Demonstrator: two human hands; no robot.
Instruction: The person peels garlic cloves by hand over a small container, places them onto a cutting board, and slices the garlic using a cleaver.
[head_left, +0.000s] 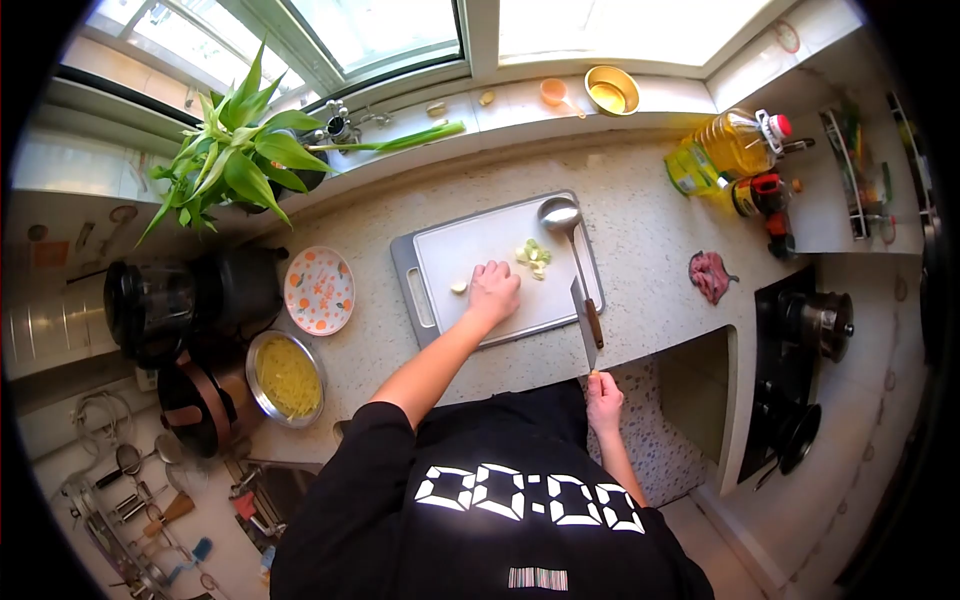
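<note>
My left hand (494, 291) rests on the white cutting board (450, 240), fingers curled down together, and whatever lies under the fingertips is hidden. A pale garlic clove (458, 288) sits just left of it. To its upper right is a small heap of pale garlic pieces (533, 258). At the board's front right edge, my right hand (604, 402) is closed around the handle of a kitchen knife (584, 325), its blade pointing away from me. Beside the blade, a metal ladle (559, 214) with a brown handle lies across the board's right side.
Left stand a dotted plate (320, 291), a bowl of yellow strips (288, 378) and dark appliances (233, 285). Raw meat (710, 276), an oil bottle (735, 145) and a stove (775, 370) are right. A plant (235, 150), green stalks (420, 138) and a golden bowl (611, 91) line the window.
</note>
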